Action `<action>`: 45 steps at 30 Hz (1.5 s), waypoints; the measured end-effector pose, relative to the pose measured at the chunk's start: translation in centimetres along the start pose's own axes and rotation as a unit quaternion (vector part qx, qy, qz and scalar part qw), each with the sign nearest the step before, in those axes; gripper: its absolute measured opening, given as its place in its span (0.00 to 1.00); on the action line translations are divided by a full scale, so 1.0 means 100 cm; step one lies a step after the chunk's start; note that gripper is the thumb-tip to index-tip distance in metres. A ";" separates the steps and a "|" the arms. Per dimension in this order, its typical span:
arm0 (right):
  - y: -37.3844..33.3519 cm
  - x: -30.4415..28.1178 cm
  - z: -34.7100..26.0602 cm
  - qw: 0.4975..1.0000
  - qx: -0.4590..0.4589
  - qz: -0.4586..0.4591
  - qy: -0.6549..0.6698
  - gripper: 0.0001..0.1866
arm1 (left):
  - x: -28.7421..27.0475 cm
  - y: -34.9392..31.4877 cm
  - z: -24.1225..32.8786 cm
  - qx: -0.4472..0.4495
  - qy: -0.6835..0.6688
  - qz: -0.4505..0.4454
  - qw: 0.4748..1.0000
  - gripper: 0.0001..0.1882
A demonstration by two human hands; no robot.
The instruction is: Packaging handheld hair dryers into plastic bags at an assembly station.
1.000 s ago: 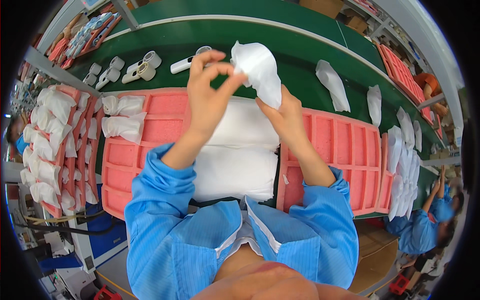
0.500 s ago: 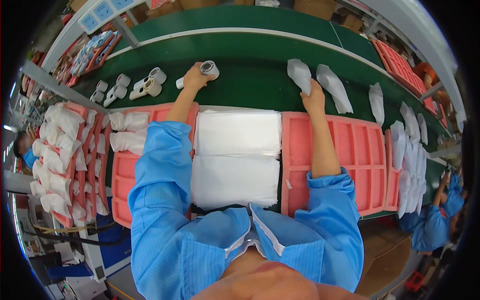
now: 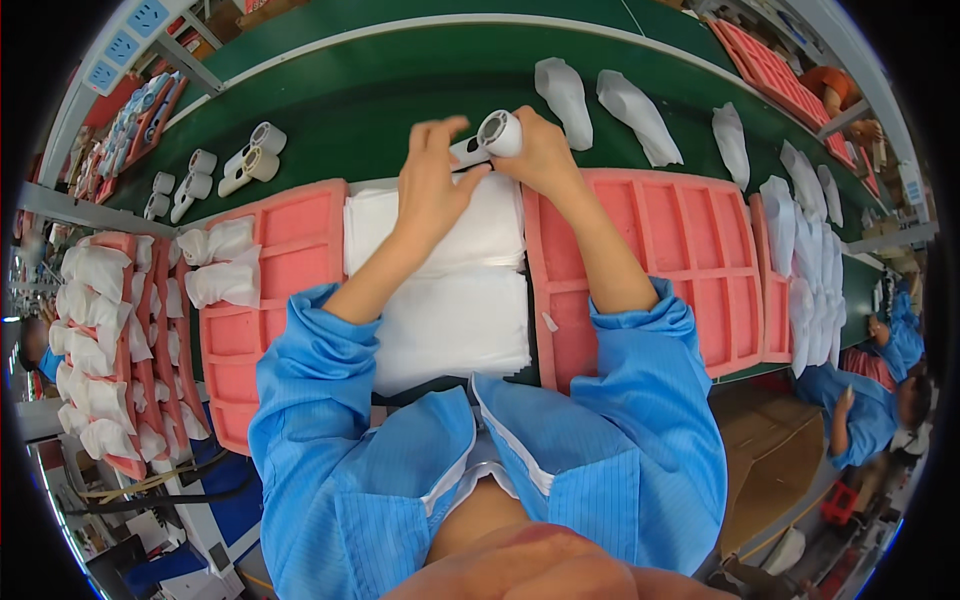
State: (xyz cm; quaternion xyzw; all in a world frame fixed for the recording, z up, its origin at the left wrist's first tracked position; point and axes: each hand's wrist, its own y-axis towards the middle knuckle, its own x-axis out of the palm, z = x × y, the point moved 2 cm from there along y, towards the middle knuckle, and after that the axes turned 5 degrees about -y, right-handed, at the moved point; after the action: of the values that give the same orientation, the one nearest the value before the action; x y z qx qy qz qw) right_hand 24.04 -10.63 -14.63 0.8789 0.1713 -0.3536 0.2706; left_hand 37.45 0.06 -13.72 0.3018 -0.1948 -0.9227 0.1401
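My right hand (image 3: 545, 155) grips a white handheld device (image 3: 502, 136) by its round head, which has a dark ring-shaped end. The device's short handle points left, toward my left hand (image 3: 428, 190). That hand is open, fingers spread and thumb close to the handle; whether it touches is unclear. Below both hands lie two stacks of thin white sleeves, a far stack (image 3: 468, 240) and a near stack (image 3: 450, 320). Two wrapped devices, one upright-looking (image 3: 565, 105) and one slanting (image 3: 640, 115), lie on the green surface right of my hands.
Several unwrapped devices (image 3: 262, 150) lie on the green work surface (image 3: 370, 120) at the left. Pink compartment trays flank the stacks, the left tray (image 3: 300, 235) holding wrapped pieces, the right tray (image 3: 650, 225) bare. Loaded pink trays (image 3: 100, 340) stand far left. Other people work at the right.
My right hand has let go of a wrapped device and now holds the unwrapped one. My left hand, which held it before, has moved right and opened. The view has shifted.
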 end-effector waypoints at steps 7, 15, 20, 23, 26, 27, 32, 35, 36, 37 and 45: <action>-0.002 -0.003 -0.001 0.998 -0.035 -0.035 0.032 0.29 | 0.033 -0.040 -0.015 -0.031 0.169 -0.174 0.970 0.14; 0.000 -0.050 -0.011 0.995 -0.031 0.016 0.092 0.27 | 0.020 -0.036 -0.047 -0.102 -0.082 -0.160 0.978 0.06; -0.019 -0.123 -0.026 0.986 -0.015 0.025 0.164 0.27 | -0.015 -0.021 -0.033 -0.225 -0.292 -0.138 0.919 0.06; -0.024 -0.123 -0.037 0.984 -0.035 -0.053 0.169 0.26 | -0.032 -0.018 -0.019 -0.222 -0.346 -0.110 0.905 0.06; -0.022 -0.097 -0.052 0.981 -0.060 -0.091 0.161 0.28 | -0.046 -0.018 -0.009 -0.164 -0.391 -0.012 0.906 0.07; -0.022 -0.086 -0.058 0.979 -0.072 -0.109 0.157 0.28 | -0.050 -0.018 -0.005 -0.164 -0.391 -0.011 0.906 0.07; -0.029 -0.040 -0.085 0.975 -0.154 -0.064 0.149 0.31 | -0.066 -0.019 0.018 -0.162 -0.476 0.062 0.862 0.06; -0.035 -0.026 -0.094 0.979 -0.188 0.015 0.079 0.40 | -0.070 -0.022 0.025 -0.144 -0.523 0.052 0.838 0.06; -0.036 -0.022 -0.096 0.979 -0.188 0.014 0.079 0.40 | -0.069 -0.025 0.029 -0.129 -0.506 0.061 0.851 0.05; -0.038 -0.020 -0.097 0.980 -0.190 0.027 0.056 0.42 | -0.067 -0.027 0.034 -0.115 -0.489 0.069 0.862 0.05; -0.040 -0.021 -0.097 0.968 -0.218 0.118 -0.026 0.51 | -0.048 -0.045 0.057 0.172 -0.020 0.181 0.968 0.05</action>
State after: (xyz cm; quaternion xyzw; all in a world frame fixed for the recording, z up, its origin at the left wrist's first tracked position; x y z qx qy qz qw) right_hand 25.74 -1.94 -8.69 0.8032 0.1319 -0.2962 0.4997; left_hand 37.09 7.41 -9.02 0.2625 -0.4049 -0.8405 0.2465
